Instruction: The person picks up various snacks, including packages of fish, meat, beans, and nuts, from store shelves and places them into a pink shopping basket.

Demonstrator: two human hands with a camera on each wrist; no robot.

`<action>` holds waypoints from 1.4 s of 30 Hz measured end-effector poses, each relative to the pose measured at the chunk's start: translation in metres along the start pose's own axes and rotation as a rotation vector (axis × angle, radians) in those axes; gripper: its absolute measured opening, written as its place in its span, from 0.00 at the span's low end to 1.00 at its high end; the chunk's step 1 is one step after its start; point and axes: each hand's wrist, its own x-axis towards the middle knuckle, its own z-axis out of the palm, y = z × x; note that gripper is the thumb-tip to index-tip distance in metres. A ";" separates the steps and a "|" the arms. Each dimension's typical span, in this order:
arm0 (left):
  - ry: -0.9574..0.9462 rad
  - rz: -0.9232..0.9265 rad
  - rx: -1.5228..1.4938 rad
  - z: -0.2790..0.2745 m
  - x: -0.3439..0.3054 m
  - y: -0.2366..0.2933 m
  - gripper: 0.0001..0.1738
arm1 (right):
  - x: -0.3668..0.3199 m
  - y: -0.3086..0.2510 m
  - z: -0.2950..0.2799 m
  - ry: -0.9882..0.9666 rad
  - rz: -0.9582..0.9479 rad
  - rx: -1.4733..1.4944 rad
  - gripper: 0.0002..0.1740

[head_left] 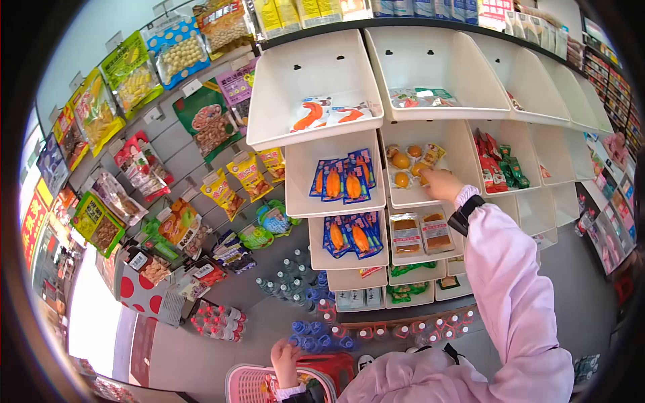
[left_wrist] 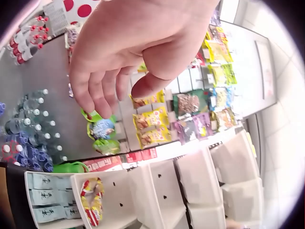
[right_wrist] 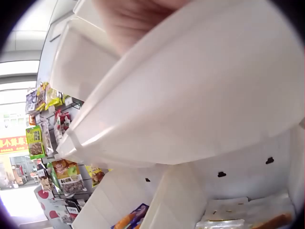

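One view, head, places right hand [head_left: 441, 183] inside bin [head_left: 418, 200], grip unclear; left hand [left_wrist: 138, 47] slack, empty.

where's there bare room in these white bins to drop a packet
Roomiest: the top middle bin, bare behind its few packets, and the top left bin above the orange-and-white packets. Crowded: the blue-packet bin and the yellow-snack bin, where the right hand reaches.
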 end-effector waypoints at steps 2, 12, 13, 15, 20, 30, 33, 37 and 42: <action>-0.061 0.058 0.103 0.026 -0.001 0.028 0.17 | 0.013 -0.002 0.007 -0.117 0.013 -0.037 0.17; -0.711 0.361 0.326 0.159 -0.022 0.050 0.18 | -0.004 0.012 -0.012 0.074 0.055 0.049 0.19; -0.761 0.413 0.343 0.167 -0.024 0.055 0.17 | -0.009 0.009 -0.013 0.181 -0.057 0.129 0.22; -0.854 0.392 0.238 0.185 -0.026 0.064 0.18 | -0.026 -0.017 -0.032 0.180 -0.151 0.454 0.23; -0.848 0.107 -0.175 0.185 -0.038 0.068 0.24 | -0.103 -0.133 -0.051 -0.035 -0.368 0.558 0.24; -0.367 -0.083 -0.613 0.035 -0.038 -0.013 0.26 | -0.178 -0.337 0.086 -0.551 -0.856 0.571 0.30; -0.076 -0.141 -0.686 -0.035 -0.057 -0.049 0.21 | -0.205 -0.372 0.112 -0.713 -1.019 0.505 0.37; 0.362 -0.144 -0.868 -0.142 -0.071 -0.143 0.18 | -0.230 -0.379 0.142 -0.862 -1.114 0.603 0.34; 0.408 -0.174 0.593 -0.231 -0.089 -0.202 0.10 | -0.236 -0.340 0.164 -0.938 -0.934 0.588 0.27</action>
